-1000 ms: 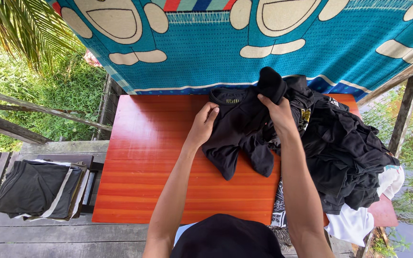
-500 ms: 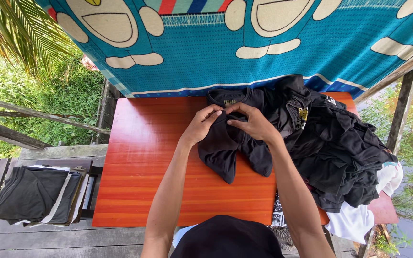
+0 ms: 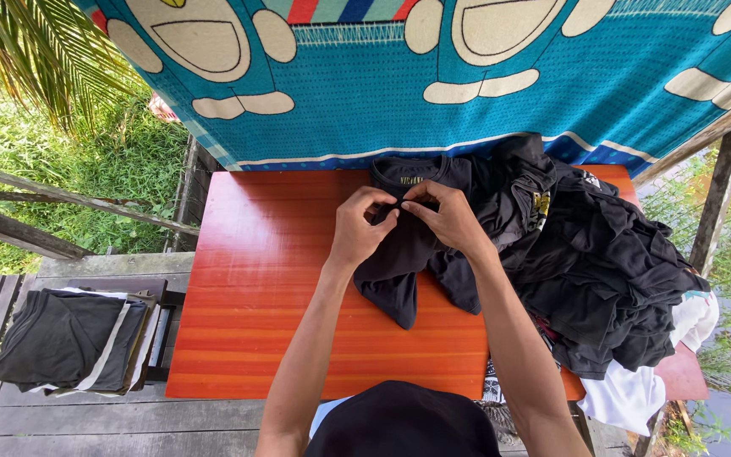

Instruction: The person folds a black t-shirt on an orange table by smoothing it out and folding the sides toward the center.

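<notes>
View: seen from above, from a camera on the person's head, looking down along two bare forearms to a table outdoors
Left hand: the left hand (image 3: 360, 228) is curled, fingertips pressed together on a fold of the black t-shirt (image 3: 408, 254) near its neckline
Right hand: the right hand (image 3: 446, 222) meets the left one, thumb and fingers pinching the same fold of black cloth; the two hands touch or nearly touch at the fingertips
Black t-shirt: lies crumpled on the far middle of the orange table (image 3: 255, 279), collar towards the far edge, a loose part hanging down towards the person below the hands
Orange table: a glossy orange-red top with lengthwise stripes; its left half is bare wood
Pile of dark clothes: a heap of black garments (image 3: 611, 262) covers the right end of the table, touching the t-shirt on its right side and spilling over the near right corner
White cloth: a white garment (image 3: 628, 393) shows under the heap at the near right corner
Folded stack: a neat stack of folded dark clothes (image 3: 69, 338) with pale edges sits to the left, well apart from the table, on a low dark stand over grey planks
Backdrop: a blue cloth with large cartoon figures (image 3: 433, 76) hangs behind the table's far edge
Surroundings: green grass and palm fronds (image 3: 44, 59) at the left, wooden rails, water at the far right
Near edge: the person's dark cap or head fills the bottom centre
</notes>
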